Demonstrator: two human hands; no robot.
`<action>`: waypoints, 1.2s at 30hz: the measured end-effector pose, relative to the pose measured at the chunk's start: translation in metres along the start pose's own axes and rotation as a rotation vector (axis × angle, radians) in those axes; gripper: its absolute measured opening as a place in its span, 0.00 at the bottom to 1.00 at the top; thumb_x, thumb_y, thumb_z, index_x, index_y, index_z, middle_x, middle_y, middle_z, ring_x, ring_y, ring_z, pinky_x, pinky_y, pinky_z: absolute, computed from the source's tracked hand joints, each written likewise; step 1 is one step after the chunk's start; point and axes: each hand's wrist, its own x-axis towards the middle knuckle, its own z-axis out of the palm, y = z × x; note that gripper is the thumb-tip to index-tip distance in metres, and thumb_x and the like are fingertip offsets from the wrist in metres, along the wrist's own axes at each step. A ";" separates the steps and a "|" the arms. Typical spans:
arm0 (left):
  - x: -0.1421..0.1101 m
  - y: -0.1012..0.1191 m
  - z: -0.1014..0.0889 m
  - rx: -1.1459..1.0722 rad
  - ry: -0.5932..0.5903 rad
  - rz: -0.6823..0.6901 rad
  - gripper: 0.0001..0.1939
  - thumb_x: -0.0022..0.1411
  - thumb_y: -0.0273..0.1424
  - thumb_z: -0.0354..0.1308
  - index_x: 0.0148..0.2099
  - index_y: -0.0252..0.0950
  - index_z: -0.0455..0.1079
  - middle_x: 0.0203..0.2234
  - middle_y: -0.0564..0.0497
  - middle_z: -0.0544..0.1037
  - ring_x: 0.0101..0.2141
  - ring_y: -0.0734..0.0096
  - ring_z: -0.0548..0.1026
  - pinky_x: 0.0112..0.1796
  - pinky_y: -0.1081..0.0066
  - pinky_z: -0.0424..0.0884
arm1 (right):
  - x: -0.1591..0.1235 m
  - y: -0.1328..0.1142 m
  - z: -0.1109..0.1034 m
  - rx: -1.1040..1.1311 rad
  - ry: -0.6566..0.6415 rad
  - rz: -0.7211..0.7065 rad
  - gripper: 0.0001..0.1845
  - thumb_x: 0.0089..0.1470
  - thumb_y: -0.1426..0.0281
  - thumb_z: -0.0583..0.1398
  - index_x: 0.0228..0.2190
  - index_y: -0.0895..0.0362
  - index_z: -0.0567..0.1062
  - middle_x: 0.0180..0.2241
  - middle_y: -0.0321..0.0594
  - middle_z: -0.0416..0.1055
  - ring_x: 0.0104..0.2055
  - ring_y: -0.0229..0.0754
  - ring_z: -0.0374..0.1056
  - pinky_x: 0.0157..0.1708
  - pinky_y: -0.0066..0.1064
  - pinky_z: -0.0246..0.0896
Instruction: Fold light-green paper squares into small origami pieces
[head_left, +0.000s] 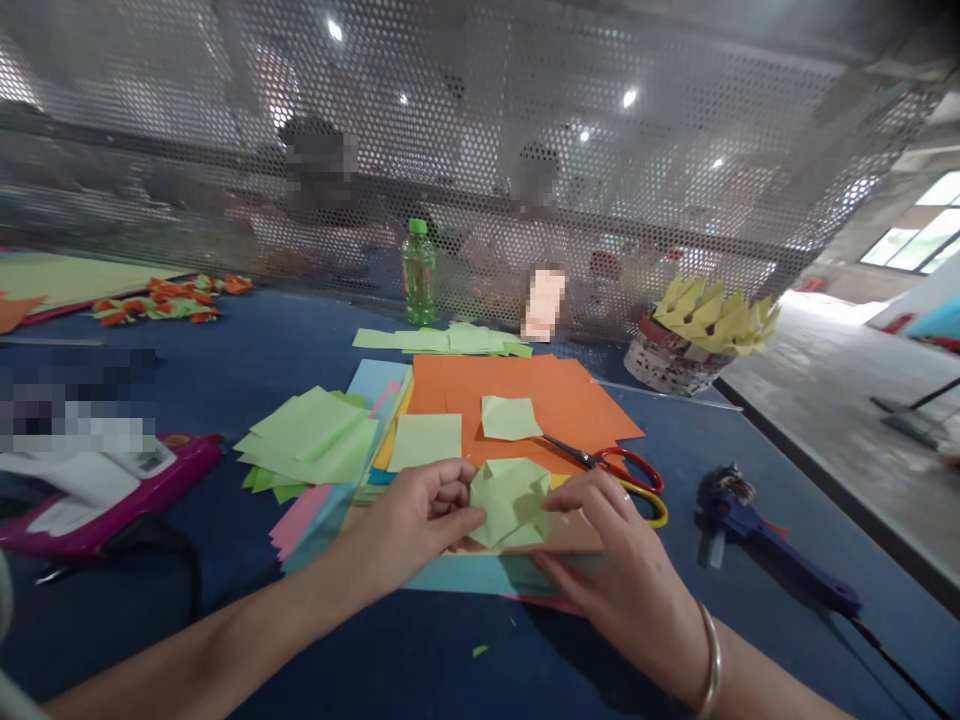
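Observation:
A light green sheet of folding paper (511, 505) with creased, folded-in corners lies over the paper stack in front of me. My left hand (431, 505) pinches its left edge between thumb and curled fingers. At its right edge, the fingertips of my right hand (611, 555) touch the paper, while the thumb is spread away below it. Just beyond is a flat green square (510, 418), with another green square (427, 441) to its left. Scissors (600, 460) with red and yellow handles lie behind my right hand, on the orange paper (517, 385).
A blue glue gun (780, 545) lies at right, near a basket-like pot (667, 360) with yellow paper points. Loose green sheets (311, 440) and a magenta device (105, 510) are at left. A green bottle (418, 275) stands before the perforated metal screen (465, 130).

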 end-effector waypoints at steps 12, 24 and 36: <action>0.001 -0.005 0.001 0.054 0.013 0.062 0.18 0.54 0.39 0.65 0.45 0.37 0.69 0.26 0.56 0.74 0.30 0.68 0.77 0.33 0.68 0.78 | 0.001 0.001 -0.004 -0.044 0.033 -0.219 0.07 0.59 0.77 0.60 0.32 0.54 0.75 0.32 0.38 0.69 0.35 0.43 0.62 0.39 0.37 0.55; -0.014 -0.004 0.002 0.769 0.181 0.732 0.10 0.70 0.26 0.53 0.51 0.40 0.70 0.46 0.48 0.75 0.46 0.66 0.73 0.46 0.66 0.71 | 0.001 0.008 0.001 -0.130 -0.111 -0.173 0.07 0.55 0.77 0.63 0.28 0.54 0.74 0.30 0.37 0.69 0.35 0.43 0.62 0.41 0.37 0.51; -0.020 -0.007 0.005 1.038 0.140 0.836 0.09 0.71 0.30 0.54 0.42 0.39 0.76 0.38 0.53 0.81 0.40 0.64 0.76 0.42 0.63 0.69 | 0.001 0.009 0.002 -0.110 -0.095 -0.143 0.10 0.55 0.77 0.63 0.39 0.52 0.77 0.36 0.38 0.72 0.39 0.45 0.65 0.42 0.38 0.56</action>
